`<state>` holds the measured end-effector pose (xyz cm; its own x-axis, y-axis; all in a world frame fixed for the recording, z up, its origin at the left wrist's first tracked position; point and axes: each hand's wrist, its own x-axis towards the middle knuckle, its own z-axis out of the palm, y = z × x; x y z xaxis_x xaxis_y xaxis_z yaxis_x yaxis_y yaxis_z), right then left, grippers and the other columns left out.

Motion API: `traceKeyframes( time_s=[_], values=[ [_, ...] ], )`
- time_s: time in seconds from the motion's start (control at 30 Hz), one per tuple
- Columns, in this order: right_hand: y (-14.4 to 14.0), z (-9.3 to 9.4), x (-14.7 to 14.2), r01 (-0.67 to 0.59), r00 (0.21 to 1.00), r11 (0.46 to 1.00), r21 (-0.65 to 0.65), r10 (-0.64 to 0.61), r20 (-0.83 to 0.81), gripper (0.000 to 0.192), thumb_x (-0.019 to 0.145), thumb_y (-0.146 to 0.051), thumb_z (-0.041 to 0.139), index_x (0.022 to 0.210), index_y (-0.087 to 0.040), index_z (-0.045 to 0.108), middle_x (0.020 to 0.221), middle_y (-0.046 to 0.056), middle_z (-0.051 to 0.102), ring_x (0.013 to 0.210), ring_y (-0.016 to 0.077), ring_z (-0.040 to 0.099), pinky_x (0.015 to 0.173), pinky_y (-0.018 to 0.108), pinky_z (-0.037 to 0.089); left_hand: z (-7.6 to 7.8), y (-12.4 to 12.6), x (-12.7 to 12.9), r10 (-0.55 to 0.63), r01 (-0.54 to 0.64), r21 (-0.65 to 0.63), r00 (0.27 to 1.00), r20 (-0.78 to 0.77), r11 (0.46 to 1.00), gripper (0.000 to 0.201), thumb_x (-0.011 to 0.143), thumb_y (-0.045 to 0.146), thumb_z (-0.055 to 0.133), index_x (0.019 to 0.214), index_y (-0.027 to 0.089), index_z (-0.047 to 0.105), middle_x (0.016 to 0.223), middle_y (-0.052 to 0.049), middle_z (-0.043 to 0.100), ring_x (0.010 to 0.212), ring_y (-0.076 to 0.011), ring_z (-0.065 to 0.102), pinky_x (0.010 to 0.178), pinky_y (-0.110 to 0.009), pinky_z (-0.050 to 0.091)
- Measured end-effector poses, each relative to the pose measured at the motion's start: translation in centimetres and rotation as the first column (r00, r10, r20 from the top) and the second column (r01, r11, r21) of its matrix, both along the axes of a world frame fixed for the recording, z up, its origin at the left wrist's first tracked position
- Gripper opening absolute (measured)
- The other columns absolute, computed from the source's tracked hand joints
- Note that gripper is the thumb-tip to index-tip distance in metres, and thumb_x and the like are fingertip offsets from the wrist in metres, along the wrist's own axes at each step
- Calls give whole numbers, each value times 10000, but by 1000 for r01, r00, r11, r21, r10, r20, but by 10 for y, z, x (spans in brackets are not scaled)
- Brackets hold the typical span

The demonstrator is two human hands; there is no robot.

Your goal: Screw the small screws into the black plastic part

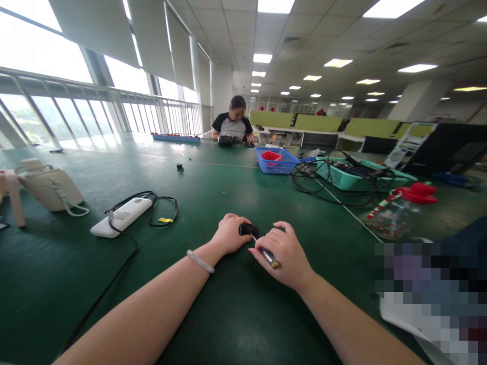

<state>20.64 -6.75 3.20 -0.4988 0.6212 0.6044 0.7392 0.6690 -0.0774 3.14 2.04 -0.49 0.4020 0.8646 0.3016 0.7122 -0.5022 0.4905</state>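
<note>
Containers: a blue perforated plastic basket (279,168) stands toward the far side, with a red plastic tray (271,156) inside. Just to its right, a teal perforated plastic basket (337,178) holds tangled black cables (352,168), some spilling over its side. Nearer, at right, a clear, rounded jar (395,223) with a red lid (416,192); contents too blurred to identify. At far left, a beige container (51,187) with a pale loop strap; inside not visible.

Surface and room: dark green, smooth counter (243,319). On its left lies a white, rounded-edge slab-shaped device (122,217) with a black cord (153,204) looped over and beside it, yellow tag attached. Farther off, a small black piece (180,167) and a long blue strip-shaped holder (175,138) topped with red bits. A person in a grey-and-black shirt (233,126) sits across the counter. Windows, blinds and a railing at left; lit ceiling panels above; green partitions behind.

Hands: left hand (231,235) partly curled, fingers and thumb around a small black block-shaped part (249,230) at the counter, front centre. Right hand (283,253) closed in a pinch grip on a slim metallic-handled tool (269,257), its tip at the part; exact contact cannot be resolved.
</note>
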Motion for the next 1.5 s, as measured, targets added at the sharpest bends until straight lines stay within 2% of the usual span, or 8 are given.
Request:
traceKeyframes(
  time_s=[0.2,0.47,0.83,0.93,1.03,1.23,1.37,1.5],
  values=[
    [0,1,-1,-4,1000,1000,19,3,23,179,897,-282,581,739,-209,621,695,-7,643,683,146,560,1000,404,304,-2,2,1,6,-6,-3,1000,-5,1000,351,723,388,708,1051,263,696,1055,-42,709,1164,-284,513,1034,-410,404],
    [0,5,1,2,985,1000,-7,-1,170,145,902,-261,571,778,-215,632,764,6,674,738,162,582,1037,448,269,-3,2,0,28,-27,35,1000,-5,999,349,713,405,724,1034,270,699,1095,-26,704,1187,-292,494,1058,-433,369],
    [2,8,10,18,997,999,-31,-15,82,166,917,-300,568,796,-220,648,780,9,677,764,171,598,1040,450,282,-7,6,-1,25,-25,9,1000,-6,1000,480,693,454,745,1110,227,674,1179,-68,674,1218,-297,489,1075,-432,348],
    [6,5,12,17,1000,998,-53,-18,-3,159,909,-306,584,789,-223,645,782,4,681,767,171,607,1025,441,301,-7,6,-1,24,-24,8,1000,0,1000,484,689,450,751,1113,230,673,1178,-65,675,1216,-296,494,1081,-436,344],
    [10,0,15,14,986,994,-109,-32,-164,143,889,-321,618,781,-230,645,768,-7,687,741,166,615,985,422,342,-6,6,-1,16,-16,11,1000,-5,1000,476,694,449,748,1112,234,674,1182,-62,675,1210,-295,501,1080,-438,347],
    [19,-11,23,58,859,975,-215,-159,-487,198,852,-382,639,747,-217,668,743,25,676,712,193,611,717,326,450,-4,4,-1,15,-14,14,1000,-20,1000,489,695,450,753,1117,214,679,1182,-83,672,1202,-317,496,1059,-444,375],
    [22,-13,25,52,785,941,-336,-246,-568,264,845,-441,634,737,-201,661,669,15,626,614,169,566,577,278,418,-3,3,-2,14,-14,-2,1000,-1,1000,478,685,426,767,1111,227,681,1187,-71,670,1219,-318,487,1060,-444,382],
    [23,-11,25,62,734,909,-412,-321,-598,320,820,-493,645,716,-191,653,619,2,582,569,154,531,535,264,396,0,2,-1,-25,25,9,1000,15,1000,396,689,381,766,1056,247,701,1145,-43,692,1213,-298,501,1088,-435,358]
  ],
)
